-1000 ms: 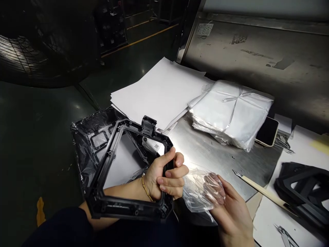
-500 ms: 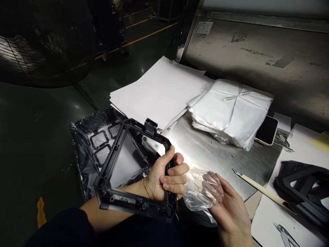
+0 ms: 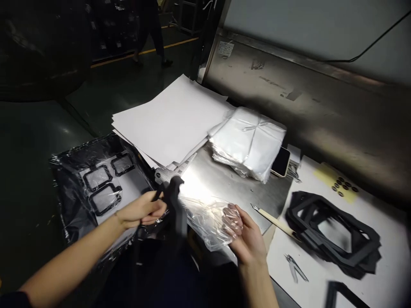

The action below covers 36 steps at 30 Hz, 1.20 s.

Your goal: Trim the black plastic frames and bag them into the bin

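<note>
My left hand [image 3: 146,209] is closed on a black plastic frame [image 3: 179,214], which is turned nearly edge-on and blurred by motion. My right hand [image 3: 248,239] holds a clear plastic bag [image 3: 207,224]; its fingers show through the film. The frame's far side is close to the bag's left edge, though I cannot tell whether they touch. Below and left of my left hand, a box lined with black plastic film [image 3: 69,205] holds several bagged black frames [image 3: 98,177] on white sheets.
White sheets [image 3: 160,124] and a tied stack of clear bags [image 3: 247,141] lie on the metal table [image 3: 221,182]. At right are a phone [image 3: 281,161], a craft knife [image 3: 272,220], nippers [image 3: 295,268] and piled black frames [image 3: 334,231]. A person [image 3: 154,34] is in the background.
My left hand has moved left and turned the frame from face-on to edge-on. The view has swung right, bringing more of the piled frames into sight. My right hand still holds the bag.
</note>
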Available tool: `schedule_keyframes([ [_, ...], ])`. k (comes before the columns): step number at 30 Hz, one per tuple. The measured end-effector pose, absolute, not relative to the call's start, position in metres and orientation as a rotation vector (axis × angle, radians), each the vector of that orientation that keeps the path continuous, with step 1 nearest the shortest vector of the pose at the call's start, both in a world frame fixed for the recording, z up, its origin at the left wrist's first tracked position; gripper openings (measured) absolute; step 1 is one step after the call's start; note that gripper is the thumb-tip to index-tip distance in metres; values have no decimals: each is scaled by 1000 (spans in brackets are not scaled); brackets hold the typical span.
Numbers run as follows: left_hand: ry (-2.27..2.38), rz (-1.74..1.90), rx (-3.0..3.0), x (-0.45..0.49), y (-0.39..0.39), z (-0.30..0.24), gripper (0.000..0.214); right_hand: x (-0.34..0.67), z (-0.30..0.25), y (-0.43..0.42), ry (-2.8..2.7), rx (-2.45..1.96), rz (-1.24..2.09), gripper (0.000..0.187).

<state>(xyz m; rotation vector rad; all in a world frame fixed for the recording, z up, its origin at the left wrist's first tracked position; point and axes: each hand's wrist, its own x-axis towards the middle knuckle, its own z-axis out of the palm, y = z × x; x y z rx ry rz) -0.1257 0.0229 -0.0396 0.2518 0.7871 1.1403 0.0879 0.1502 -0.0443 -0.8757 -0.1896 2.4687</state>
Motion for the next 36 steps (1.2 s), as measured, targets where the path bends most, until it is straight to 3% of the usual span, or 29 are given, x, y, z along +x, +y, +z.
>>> schedule_keyframes([
  [3, 947, 1022, 362, -144, 7, -44, 60, 81, -44, 156, -353, -865, 2532, 22],
  [5, 1011, 934, 409, -148, 6, -41, 65, 72, -43, 160, -494, -858, 2595, 25],
  [11, 1069, 721, 509, -136, 25, -44, 60, 36, -31, 169, -1083, -821, 2660, 30],
  [15, 1185, 704, 529, -125, 21, -53, 41, 23, -14, 161, -1583, -790, 2493, 22],
  [18, 1280, 733, 497, -118, 4, -52, 34, 35, -10, 142, -1935, -760, 2251, 14],
  [22, 1390, 803, 432, -117, -27, -44, 30, 75, -36, 109, -2565, -734, 1330, 18],
  [24, 1425, 822, 397, -117, -40, -43, 32, 90, -51, 93, -2673, -708, 1042, 17],
  [32, 1433, 836, 350, -118, -50, -54, 60, 27, -43, 51, -2500, -242, 1424, 32],
  [34, 1457, 852, 331, -117, -54, -57, 54, 12, -44, 45, -2558, -40, 1507, 32],
  [36, 1500, 877, 309, -117, -62, -60, 34, 13, -53, 43, -2650, -21, 1405, 34],
])
